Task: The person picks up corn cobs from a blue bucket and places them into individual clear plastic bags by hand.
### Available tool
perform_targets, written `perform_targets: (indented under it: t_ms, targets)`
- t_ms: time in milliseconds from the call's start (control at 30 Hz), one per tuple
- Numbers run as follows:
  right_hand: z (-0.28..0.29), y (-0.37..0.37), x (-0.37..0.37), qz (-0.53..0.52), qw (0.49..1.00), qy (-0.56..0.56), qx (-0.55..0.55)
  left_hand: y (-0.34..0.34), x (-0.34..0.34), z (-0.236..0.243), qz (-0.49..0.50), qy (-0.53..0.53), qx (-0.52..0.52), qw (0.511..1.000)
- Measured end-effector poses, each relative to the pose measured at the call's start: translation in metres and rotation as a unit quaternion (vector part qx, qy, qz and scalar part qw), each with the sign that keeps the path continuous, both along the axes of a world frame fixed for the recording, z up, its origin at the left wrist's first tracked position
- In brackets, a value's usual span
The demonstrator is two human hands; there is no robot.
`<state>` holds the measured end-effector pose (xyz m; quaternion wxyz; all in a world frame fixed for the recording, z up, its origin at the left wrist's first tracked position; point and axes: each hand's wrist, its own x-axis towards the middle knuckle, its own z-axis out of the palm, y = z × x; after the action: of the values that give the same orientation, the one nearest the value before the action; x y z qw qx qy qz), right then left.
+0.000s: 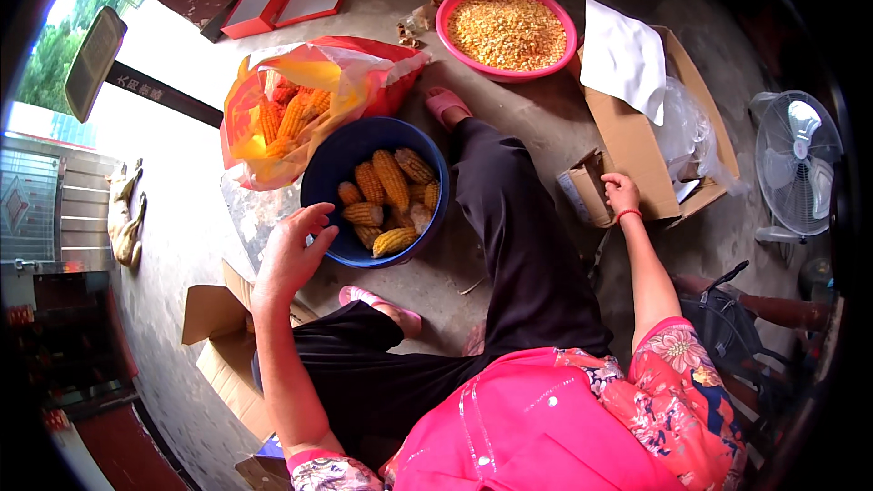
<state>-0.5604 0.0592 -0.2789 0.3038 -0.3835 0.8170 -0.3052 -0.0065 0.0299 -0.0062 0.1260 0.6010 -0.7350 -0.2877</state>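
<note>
My left hand (296, 245) hovers by the left rim of a blue bucket (314, 168), fingers apart and holding nothing. Several corn cobs (391, 180) with yellow and orange kernels lie in the bucket, between my legs. Out to the right, my right hand (622, 193), with a red band on the wrist, has its fingers closed on the edge of a small cardboard box (582, 189). That box stands against a larger open cardboard box (627, 141) holding clear plastic (687, 132), with a white sheet (626, 55) over its far side.
A pink basin (444, 32) of loose kernels stands ahead. Beyond the bucket, a red and yellow plastic bag (373, 73) holds more cobs. An opened red box (291, 5) lies farther off. A fan (798, 159) and black bag (723, 318) are right; another cardboard box (223, 355) is left; a dog (125, 214) lies outside.
</note>
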Motion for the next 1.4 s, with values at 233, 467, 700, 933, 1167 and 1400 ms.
perform_targets:
  t_ms: [233, 467, 700, 933, 1167, 1400]
  targets:
    - [-0.020, -0.031, 0.022, 0.075, 0.996, 0.020, -0.044, 0.003, 0.007, -0.007, 0.008, -0.010, 0.017, 1.000]
    - [-0.031, -0.029, -0.009, 0.004, 1.000, -0.021, -0.022, -0.001, 0.000, -0.003, -0.015, -0.014, 0.013, 1.000]
    - [0.019, -0.015, -0.016, -0.147, 0.971, -0.147, -0.121, -0.002, -0.003, -0.003, -0.048, -0.014, -0.003, 0.999]
    - [0.078, -0.054, -0.011, -0.076, 0.965, -0.156, -0.194, -0.002, -0.001, -0.001, -0.041, 0.000, -0.014, 0.999]
    - [0.120, -0.073, -0.020, 0.060, 0.969, -0.216, -0.108, 0.000, 0.001, 0.003, -0.028, -0.016, -0.003, 0.999]
    - [0.164, -0.082, -0.014, 0.058, 0.952, -0.256, -0.155, 0.002, -0.002, 0.005, -0.021, -0.019, 0.004, 1.000]
